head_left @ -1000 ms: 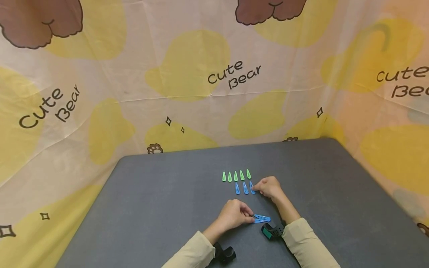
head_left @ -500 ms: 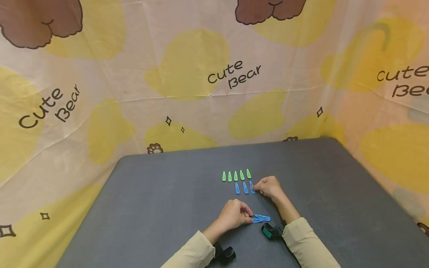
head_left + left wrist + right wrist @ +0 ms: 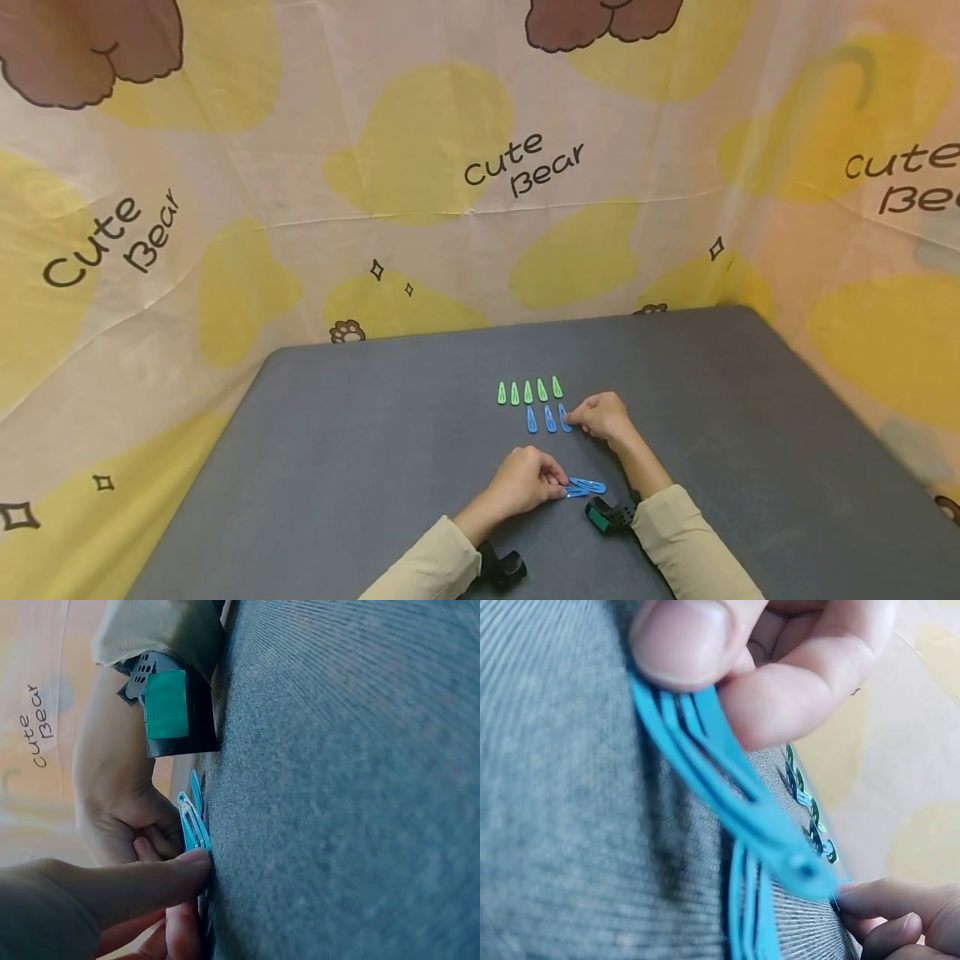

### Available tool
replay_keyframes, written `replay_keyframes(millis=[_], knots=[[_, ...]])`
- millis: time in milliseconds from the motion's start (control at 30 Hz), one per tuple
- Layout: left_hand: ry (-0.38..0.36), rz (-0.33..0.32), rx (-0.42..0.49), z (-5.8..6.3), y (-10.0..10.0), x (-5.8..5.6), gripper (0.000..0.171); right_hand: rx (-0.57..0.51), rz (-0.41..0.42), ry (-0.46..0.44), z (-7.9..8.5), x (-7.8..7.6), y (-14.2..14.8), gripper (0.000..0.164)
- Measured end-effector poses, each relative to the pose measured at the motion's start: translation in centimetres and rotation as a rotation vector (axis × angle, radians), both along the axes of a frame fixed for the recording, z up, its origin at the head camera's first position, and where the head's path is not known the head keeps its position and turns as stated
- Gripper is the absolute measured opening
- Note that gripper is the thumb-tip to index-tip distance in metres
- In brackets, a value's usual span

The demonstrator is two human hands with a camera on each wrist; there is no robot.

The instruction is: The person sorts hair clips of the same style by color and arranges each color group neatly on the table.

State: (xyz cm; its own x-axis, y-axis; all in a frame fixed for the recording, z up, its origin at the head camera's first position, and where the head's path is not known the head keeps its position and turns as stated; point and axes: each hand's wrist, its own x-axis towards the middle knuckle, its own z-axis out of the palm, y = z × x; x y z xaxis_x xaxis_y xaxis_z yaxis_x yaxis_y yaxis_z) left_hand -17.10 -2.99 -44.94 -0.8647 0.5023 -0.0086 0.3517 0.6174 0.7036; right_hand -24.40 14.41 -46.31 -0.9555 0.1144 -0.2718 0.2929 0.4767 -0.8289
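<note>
Five-like rows aside, several green hair clips (image 3: 528, 392) stand in a line on the grey table, with three blue hair clips below them. My right hand (image 3: 600, 415) pinches the rightmost blue clip (image 3: 563, 415) at its lower end; its other fingers are curled. Nearer the front, my left hand (image 3: 527, 481) holds a blue hair clip (image 3: 705, 757) between thumb (image 3: 187, 871) and fingers, tilted close over the table. Another blue clip (image 3: 750, 907) lies under it, crossing it in the head view. In the right wrist view, the left hand is large and near, the right hand (image 3: 907, 915) far and lower.
A black wrist mount (image 3: 611, 514) with a green patch sits on the right wrist, close beside the left hand's clips. Another black mount (image 3: 504, 569) is on the left wrist. Behind the table (image 3: 360, 433) hangs a patterned cloth (image 3: 420, 150).
</note>
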Motion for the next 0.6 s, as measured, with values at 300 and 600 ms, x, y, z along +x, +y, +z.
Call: replay_keyframes(millis=[300,600], knots=[[0.021,-0.037,-0.022,-0.05,-0.26,0.05,0.004,-0.002,-0.003,-0.008,0.00,0.05,0.01,0.024],[-0.027,-0.052,0.036,0.03,-0.69,-0.12,0.005,0.007,-0.001,-0.012,0.05,0.15,-0.02,0.025]])
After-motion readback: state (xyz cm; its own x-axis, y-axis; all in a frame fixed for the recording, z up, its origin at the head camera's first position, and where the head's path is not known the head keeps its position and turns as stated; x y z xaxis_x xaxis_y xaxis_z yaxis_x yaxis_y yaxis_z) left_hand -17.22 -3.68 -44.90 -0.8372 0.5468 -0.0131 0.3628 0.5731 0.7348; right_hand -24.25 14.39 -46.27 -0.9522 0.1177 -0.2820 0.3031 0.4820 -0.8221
